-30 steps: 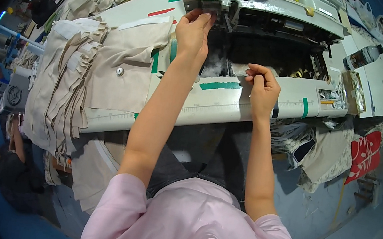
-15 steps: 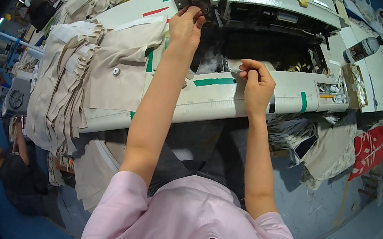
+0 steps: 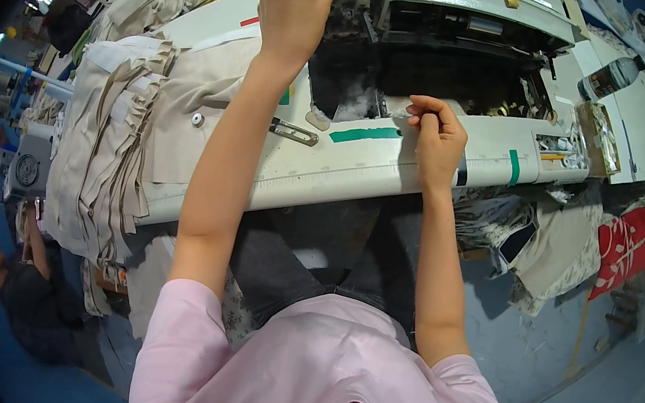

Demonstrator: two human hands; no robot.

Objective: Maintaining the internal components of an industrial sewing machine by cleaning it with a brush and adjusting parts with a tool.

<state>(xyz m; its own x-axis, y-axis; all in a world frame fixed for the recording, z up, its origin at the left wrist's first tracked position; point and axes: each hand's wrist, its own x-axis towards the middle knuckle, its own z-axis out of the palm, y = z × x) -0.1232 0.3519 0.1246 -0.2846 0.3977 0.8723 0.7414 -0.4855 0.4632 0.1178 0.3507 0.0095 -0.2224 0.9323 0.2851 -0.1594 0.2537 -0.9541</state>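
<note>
One long white worktable (image 3: pixel 377 165) was seen to be spread across the view, with a ruler scale printed along its near edge. Into it was set an industrial sewing machine (image 3: pixel 466 1), its head tipped back so that the dark underside was exposed above an open cavity (image 3: pixel 446 83), where pale lint (image 3: pixel 356 106) was gathered at the left. A stack of beige fabric pieces (image 3: pixel 103 146) was draped over the table's left end.

The left hand (image 3: pixel 295 12) was raised at the left end of the tipped head, its thumb and forefinger bent close together; the right hand (image 3: pixel 439 144) was held at the cavity's near edge, its fingers curled. Whether anything thin was pinched in either could not be told.

The step in hand was judged to be fine fingertip work at the opened machine; by that reading, a light grip and clearance from the exposed metal were called for next.

A plastic bottle (image 3: pixel 610 79) was stood off to the right. A green tape strip (image 3: pixel 365 135) was stuck before the cavity, and a slim metal hand tool (image 3: pixel 295 132) was left beside it, partly hidden by the left forearm. A small round disc (image 3: pixel 197 120) was laid on the beige cloth.
</note>
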